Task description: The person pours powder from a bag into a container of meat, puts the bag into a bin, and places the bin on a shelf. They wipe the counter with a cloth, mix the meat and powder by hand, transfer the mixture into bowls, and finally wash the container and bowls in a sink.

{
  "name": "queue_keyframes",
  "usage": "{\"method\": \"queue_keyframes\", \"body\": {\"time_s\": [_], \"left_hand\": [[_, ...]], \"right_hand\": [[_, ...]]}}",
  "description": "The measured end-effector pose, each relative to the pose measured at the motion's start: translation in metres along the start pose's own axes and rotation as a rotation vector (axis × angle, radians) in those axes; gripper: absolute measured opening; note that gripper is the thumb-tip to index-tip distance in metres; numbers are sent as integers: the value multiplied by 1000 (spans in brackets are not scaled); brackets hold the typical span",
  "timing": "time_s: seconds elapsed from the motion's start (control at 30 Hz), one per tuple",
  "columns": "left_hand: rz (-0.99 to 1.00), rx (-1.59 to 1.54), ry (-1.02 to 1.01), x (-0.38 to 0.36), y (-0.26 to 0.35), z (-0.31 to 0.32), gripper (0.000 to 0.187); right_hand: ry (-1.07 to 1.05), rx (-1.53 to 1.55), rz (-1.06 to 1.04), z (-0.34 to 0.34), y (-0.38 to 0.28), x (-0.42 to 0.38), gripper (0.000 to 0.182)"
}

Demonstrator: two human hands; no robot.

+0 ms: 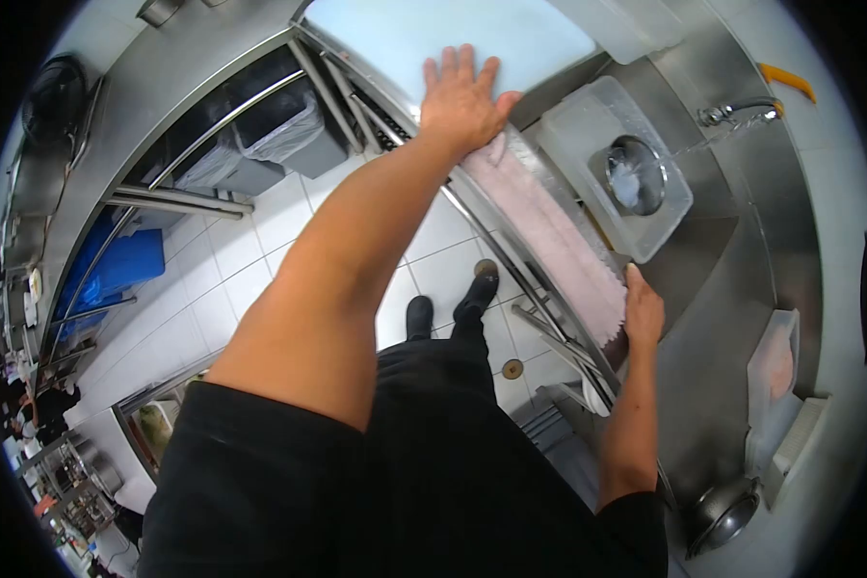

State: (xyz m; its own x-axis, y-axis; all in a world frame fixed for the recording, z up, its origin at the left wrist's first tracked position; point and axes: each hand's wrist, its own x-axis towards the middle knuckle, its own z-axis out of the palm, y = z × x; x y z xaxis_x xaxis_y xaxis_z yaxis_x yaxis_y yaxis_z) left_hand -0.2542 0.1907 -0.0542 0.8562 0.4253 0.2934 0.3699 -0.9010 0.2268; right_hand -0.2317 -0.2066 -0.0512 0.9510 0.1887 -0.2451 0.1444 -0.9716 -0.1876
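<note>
My left hand (464,104) lies flat with its fingers spread on the near edge of a pale blue-white cutting board (520,34). A folded pink cloth (549,226) runs along the sink's front rim, from beside my left wrist to my right hand. My right hand (644,308) is at the frayed end of that cloth, fingers curled at its edge; the palm side is hidden. Inside the sink (708,265), a translucent plastic tub (669,226) contains a metal bowl (636,175) with something whitish in it.
Water runs from a tap (742,111) with an orange handle. Right of the sink are a clear container (774,366) with pinkish contents and metal bowls (722,515). Lined grey bins (303,135) and a blue bin (130,260) stand under the left counter (164,82).
</note>
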Motion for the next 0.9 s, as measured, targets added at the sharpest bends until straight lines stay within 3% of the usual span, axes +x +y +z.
{"method": "queue_keyframes", "body": {"time_s": [0.2,0.27,0.53,0.6,0.67,0.8,0.9], "left_hand": [[-35,-38,-44,2,1,-3,67],[-42,-55,-53,6,0,0,68],[-76,-193,-93,-3,3,-15,69],[-78,-223,-99,-3,1,-11,69],[-75,-239,-107,-3,0,-13,69],[-80,-283,-109,-4,1,-13,68],[-79,-267,-114,-4,2,-17,68]], "right_hand": [[88,85,-63,12,10,11,62],[7,161,81,5,1,9,60],[147,214,-250,23,26,19,50],[37,296,-93,18,20,20,49],[93,262,-239,27,34,28,51],[143,222,-339,37,48,39,56],[-38,152,-34,-33,-48,-27,58]]}}
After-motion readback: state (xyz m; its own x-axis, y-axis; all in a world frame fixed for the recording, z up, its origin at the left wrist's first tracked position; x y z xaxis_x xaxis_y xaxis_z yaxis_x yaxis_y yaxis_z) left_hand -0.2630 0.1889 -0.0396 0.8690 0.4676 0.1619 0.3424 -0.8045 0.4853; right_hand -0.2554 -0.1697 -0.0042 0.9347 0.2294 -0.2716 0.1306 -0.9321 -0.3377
